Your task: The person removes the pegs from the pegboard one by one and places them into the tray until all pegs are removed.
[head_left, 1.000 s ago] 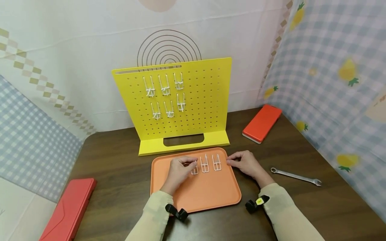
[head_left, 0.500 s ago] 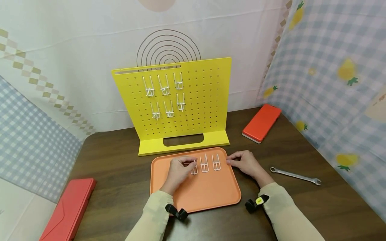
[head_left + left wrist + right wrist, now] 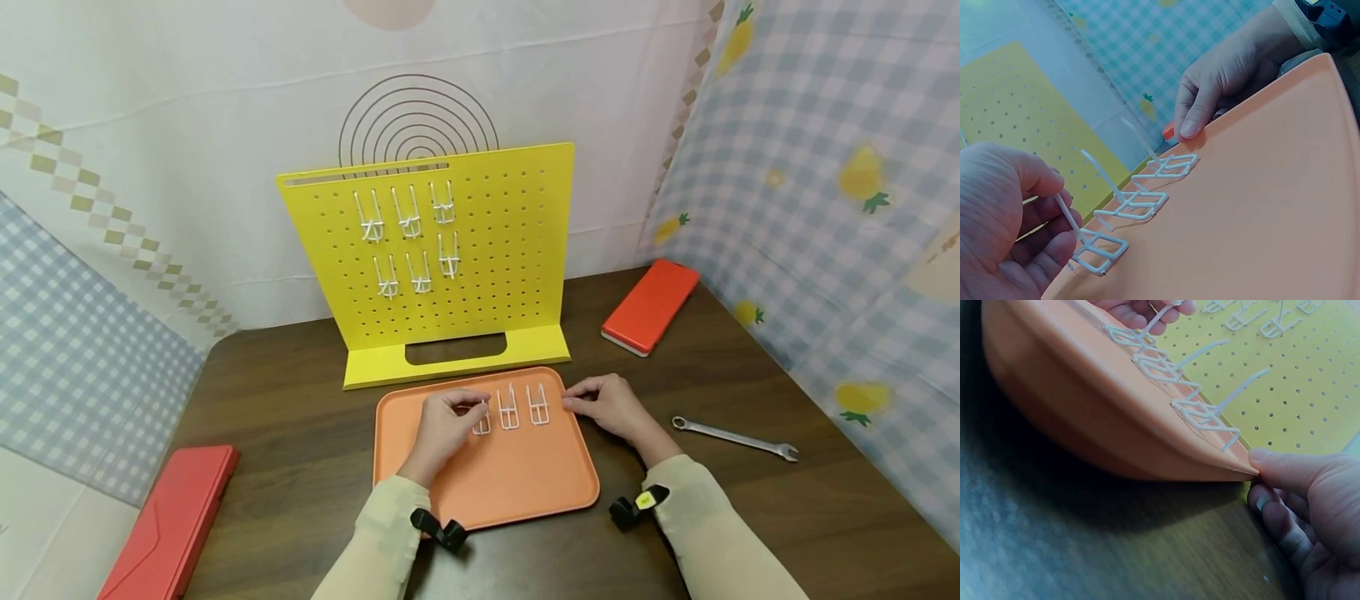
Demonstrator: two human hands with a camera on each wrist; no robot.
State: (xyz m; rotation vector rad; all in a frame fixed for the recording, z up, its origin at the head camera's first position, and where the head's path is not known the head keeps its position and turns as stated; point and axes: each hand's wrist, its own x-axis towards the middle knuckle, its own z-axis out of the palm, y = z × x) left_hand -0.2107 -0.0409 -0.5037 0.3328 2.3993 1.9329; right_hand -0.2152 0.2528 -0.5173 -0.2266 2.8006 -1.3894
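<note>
Three white wire pegboard hooks lie in a row along the far side of the orange tray (image 3: 510,479). My left hand (image 3: 444,427) pinches a prong of the leftmost hook (image 3: 1102,251), whose wire frame rests on the tray. Beside it lie the middle hook (image 3: 509,414) and the rightmost hook (image 3: 538,408), prongs raised, touched by neither hand. At the tray's right rim, my right hand (image 3: 611,405) grips the edge, thumb on top and fingers curled below, as the right wrist view shows.
Behind the tray stands a yellow pegboard (image 3: 510,250) bearing several white hooks on its left half. A red box (image 3: 651,307) and a wrench (image 3: 735,438) lie to the right. Another red case (image 3: 172,517) is at the left edge of the dark wooden table (image 3: 292,467).
</note>
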